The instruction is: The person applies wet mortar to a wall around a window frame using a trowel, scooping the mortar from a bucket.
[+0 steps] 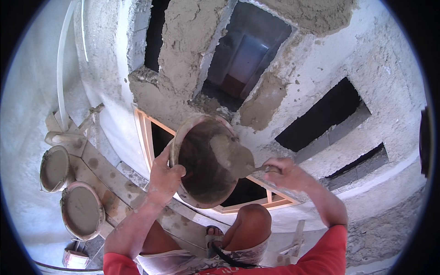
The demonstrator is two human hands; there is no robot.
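Observation:
My left hand (166,176) grips the left rim of a round, mortar-smeared bucket (195,183), which is tilted so that its dark inside shows. In my right hand (285,173) is the handle of a trowel (260,169), its blade over the bucket's right side. Wet grey mortar (231,156) lies at the blade and covers most of it. I cannot tell how much mortar is left in the bucket. Just beyond the bucket stands a wall with rough patches of fresh plaster (263,103) around its openings.
Two buckets filled with mortar, one farther (55,169) and one nearer (82,211), stand at the left by wooden planks (123,195). A wooden frame (145,137) sits below the wall. Dark openings (321,114) break the wall at the right. My sandalled foot (213,236) is below the bucket.

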